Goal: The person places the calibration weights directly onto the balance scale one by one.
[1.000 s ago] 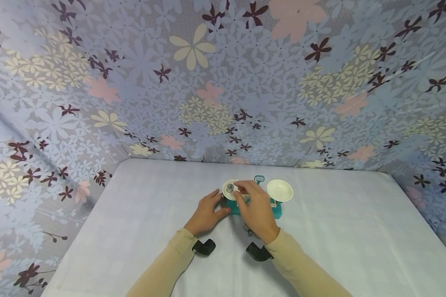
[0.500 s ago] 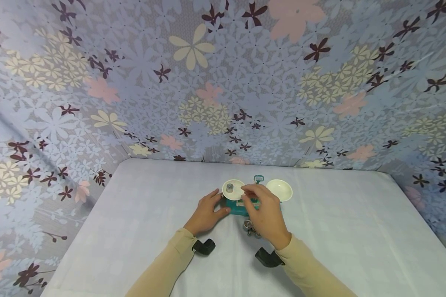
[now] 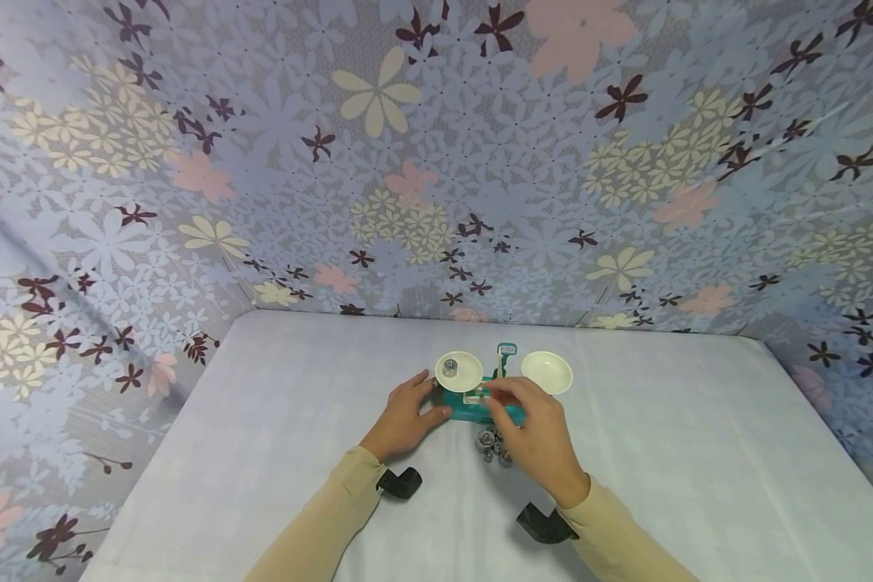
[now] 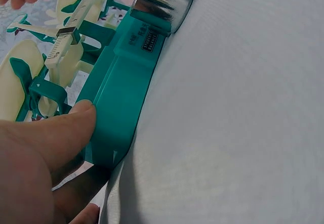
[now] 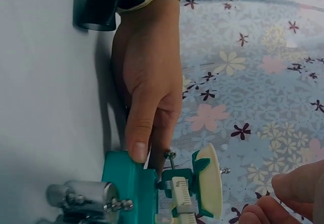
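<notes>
In the head view a small green balance scale (image 3: 469, 409) stands on the table with a white pan on each side. A metal weight (image 3: 450, 368) sits on the left pan (image 3: 470, 378); the right pan (image 3: 547, 370) bears nothing. My left hand (image 3: 402, 419) grips the left end of the base, its thumb (image 4: 83, 118) on the front face in the left wrist view. Above the scale's beam, my right hand (image 3: 534, 428) hovers with loosely bent fingers and nothing visible between them. The ruled beam and its slider (image 4: 68, 31) show uncovered beneath its fingers.
Several silver weights (image 3: 486, 441) stand just in front of the base, near the right hand. A black wrist mount (image 3: 546, 524) sticks out below the right wrist. White cloth covers the table (image 3: 320, 364), with flowered fabric (image 3: 378, 194) rising behind it.
My right hand has drawn back from the weight on the left pan, moving right and nearer to me. More of the scale and the loose weights shows. The left hand stays in place.
</notes>
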